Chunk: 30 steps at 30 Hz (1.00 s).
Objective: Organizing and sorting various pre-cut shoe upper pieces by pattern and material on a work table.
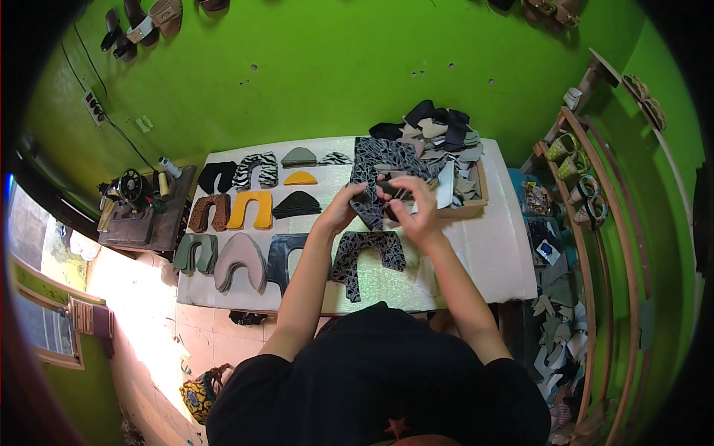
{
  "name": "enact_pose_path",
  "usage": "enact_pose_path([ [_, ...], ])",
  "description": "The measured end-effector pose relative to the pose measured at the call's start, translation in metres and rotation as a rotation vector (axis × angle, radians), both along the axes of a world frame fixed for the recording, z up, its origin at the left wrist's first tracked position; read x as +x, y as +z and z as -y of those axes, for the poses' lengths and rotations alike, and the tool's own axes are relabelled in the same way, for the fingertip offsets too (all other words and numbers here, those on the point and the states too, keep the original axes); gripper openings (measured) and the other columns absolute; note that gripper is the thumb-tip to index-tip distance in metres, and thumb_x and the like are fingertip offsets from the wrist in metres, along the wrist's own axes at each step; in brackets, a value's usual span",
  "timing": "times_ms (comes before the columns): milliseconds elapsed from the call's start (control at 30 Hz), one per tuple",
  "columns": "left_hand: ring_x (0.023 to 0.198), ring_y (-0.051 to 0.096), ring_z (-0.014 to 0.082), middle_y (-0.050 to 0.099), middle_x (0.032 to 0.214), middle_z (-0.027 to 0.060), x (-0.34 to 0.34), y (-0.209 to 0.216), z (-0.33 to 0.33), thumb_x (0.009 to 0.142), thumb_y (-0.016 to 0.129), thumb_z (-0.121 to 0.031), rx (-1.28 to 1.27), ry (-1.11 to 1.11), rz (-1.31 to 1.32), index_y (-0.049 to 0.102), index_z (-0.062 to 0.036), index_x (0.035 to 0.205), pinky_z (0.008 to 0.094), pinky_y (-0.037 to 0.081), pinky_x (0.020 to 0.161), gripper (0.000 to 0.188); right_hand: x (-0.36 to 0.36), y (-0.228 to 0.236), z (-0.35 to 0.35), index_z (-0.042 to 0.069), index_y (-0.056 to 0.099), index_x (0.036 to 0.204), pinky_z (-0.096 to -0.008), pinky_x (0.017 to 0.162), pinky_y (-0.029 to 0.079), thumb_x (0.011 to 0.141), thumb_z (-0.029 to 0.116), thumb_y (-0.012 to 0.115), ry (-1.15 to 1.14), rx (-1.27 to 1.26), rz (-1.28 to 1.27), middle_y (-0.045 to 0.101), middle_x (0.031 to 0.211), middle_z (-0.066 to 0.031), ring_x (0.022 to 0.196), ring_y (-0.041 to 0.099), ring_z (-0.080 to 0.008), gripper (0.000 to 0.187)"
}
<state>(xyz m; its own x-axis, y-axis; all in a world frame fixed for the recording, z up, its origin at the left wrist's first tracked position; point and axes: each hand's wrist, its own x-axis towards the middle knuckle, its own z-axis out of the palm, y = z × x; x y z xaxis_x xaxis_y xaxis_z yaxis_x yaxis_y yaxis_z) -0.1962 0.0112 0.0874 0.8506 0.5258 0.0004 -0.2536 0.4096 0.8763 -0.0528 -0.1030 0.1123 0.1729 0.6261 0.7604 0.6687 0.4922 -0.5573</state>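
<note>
My left hand (340, 207) is closed on the edge of a black-and-grey patterned sheet of shoe material (372, 157), raised over the table's middle. My right hand (418, 212) is closed beside it, its fingers round what looks like a pair of scissors (399, 195); the blades are hard to make out. Below the hands lies a U-shaped cut piece (368, 256) of the same pattern. Left of it rests a dark grey U-shaped piece (290, 249), partly covered by my left forearm.
On the white table (494, 253), stacked cut pieces in green, yellow (250, 209), zebra and leopard patterns fill the left. A cardboard box (470, 208) heaped with scraps (439, 130) stands back right. A sewing machine (132, 195) is at far left, a wooden rack (576, 245) at right.
</note>
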Motion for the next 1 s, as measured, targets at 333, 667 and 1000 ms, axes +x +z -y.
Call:
enact_pose_path([
  [333,0.090,0.059,0.0195,0.060,0.099,0.0113,-0.078,0.016,-0.002,0.080,0.056,-0.034,0.031,0.056,-0.194,0.044,0.0026,0.120,0.0299,0.045,0.084,0.055,-0.008,0.021,-0.027,0.006,0.044,0.118,-0.0367,0.094,0.035,0.062,0.018,0.072,0.037,-0.391,-0.006,0.050,0.115,-0.0141,0.111,0.045,-0.0288,0.064],
  [667,0.088,0.059,0.0215,0.061,0.090,0.0135,-0.099,0.019,-0.017,0.088,0.018,-0.057,0.107,-0.160,0.050,0.045,0.0039,0.119,0.0308,0.044,0.083,0.073,-0.031,-0.008,-0.046,-0.004,0.055,0.097,-0.0281,0.072,0.045,0.079,0.015,0.062,0.138,-0.400,-0.408,0.062,0.085,-0.0109,0.080,0.057,-0.0149,0.027],
  [1000,0.089,0.058,0.0256,0.058,0.093,0.0165,-0.092,0.012,-0.022,0.081,0.025,-0.068,0.021,-0.367,0.248,0.038,0.0083,0.123,0.0349,0.046,0.082,0.088,-0.035,-0.006,-0.037,-0.003,0.056,0.096,-0.0301,0.071,0.044,0.080,0.021,0.058,-0.013,-0.489,-0.334,0.062,0.083,-0.0153,0.076,0.060,-0.0213,0.029],
])
